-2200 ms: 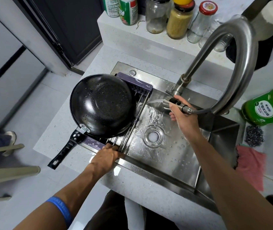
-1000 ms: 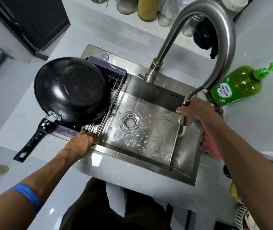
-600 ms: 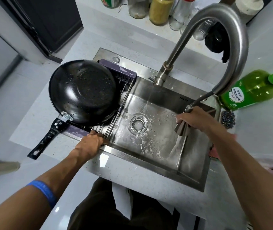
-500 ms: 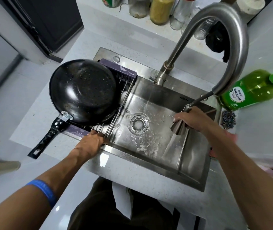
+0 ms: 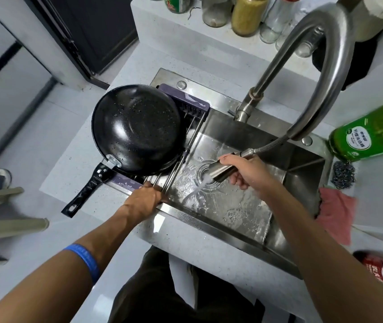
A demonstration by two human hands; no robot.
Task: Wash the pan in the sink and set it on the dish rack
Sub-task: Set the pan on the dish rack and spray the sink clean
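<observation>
Head view of a stainless steel sink (image 5: pixel 302 259) set in a pale speckled counter. The black pan (image 5: pixel 137 129) rests upside down on the dish rack (image 5: pixel 186 106), a purple-ended rack of metal rods spanning the left end of the sink; water droplets bead on the pan's underside, and its black handle (image 5: pixel 85 190) projects over the counter toward the lower left. The left hand (image 5: pixel 145 198), a blue wristband (image 5: pixel 84 259) on its forearm, lies on the near edge of the rack with fingers curled over the rod ends, just beside the pan but not touching it. The right hand (image 5: pixel 246 173) is wrapped around the pull-out spray head (image 5: pixel 223 170), joined by a flexible hose to the tall curved faucet (image 5: pixel 325 66); water streams from the head onto the sink floor next to the drain (image 5: pixel 203 173). To the right of the sink lie a green bottle (image 5: pixel 372 134) with a white-and-green label whose print is too blurred to read, a steel scourer (image 5: pixel 343 174) and a pink cloth (image 5: pixel 335 213). A red-labelled container (image 5: pixel 379 269) shows at the right edge, its lettering illegible. Jars and bottles (image 5: pixel 248 15) stand on the raised ledge behind; their labels are cropped and unreadable
</observation>
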